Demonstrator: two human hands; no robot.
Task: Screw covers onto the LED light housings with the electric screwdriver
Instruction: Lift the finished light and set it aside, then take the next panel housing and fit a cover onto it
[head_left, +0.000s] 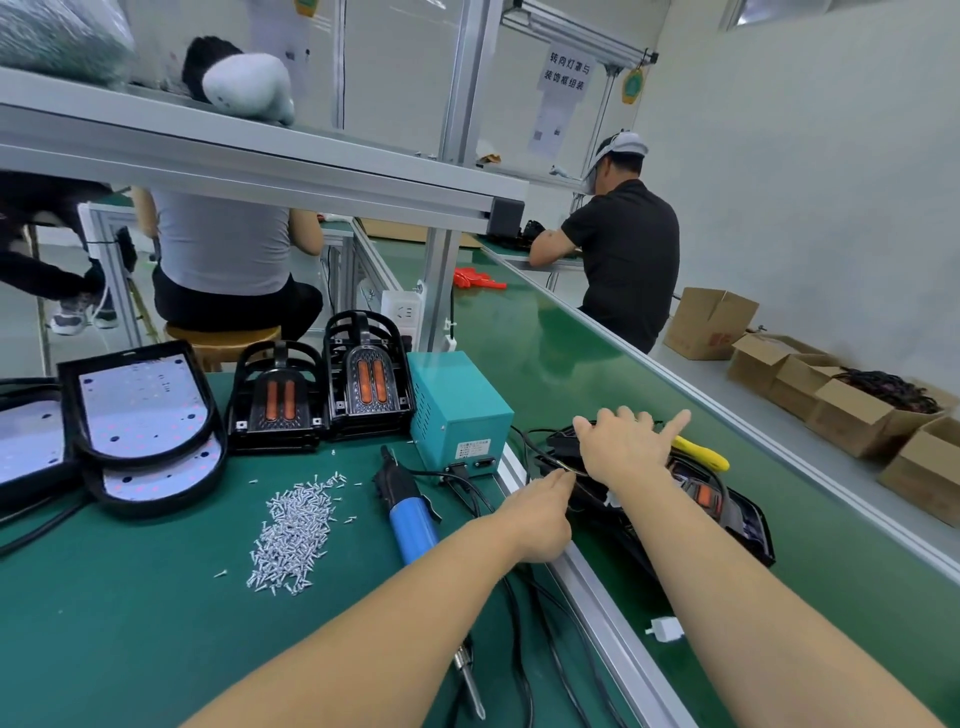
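Note:
Both my hands reach to a black LED light housing assembly (737, 512) lying on the conveyor belt at the right. My right hand (626, 447) rests flat on top of it with straight, spread fingers. My left hand (543, 512) touches its near left edge with straight fingers. The blue electric screwdriver (410, 519) lies unheld on the green mat, tip toward me. A pile of several silver screws (293, 530) sits left of it. Two stacks of black housings with orange lenses (322, 389) stand behind, and white-faced covers (140, 415) lie at far left.
A teal power box (457, 410) sits by the conveyor rail (597, 587). A yellow-handled tool (701, 453) lies beyond the assembly. Cables trail near the screwdriver. A small white plug (666, 627) rests on the belt. Cardboard boxes (852, 415) line the right floor; other workers sit ahead.

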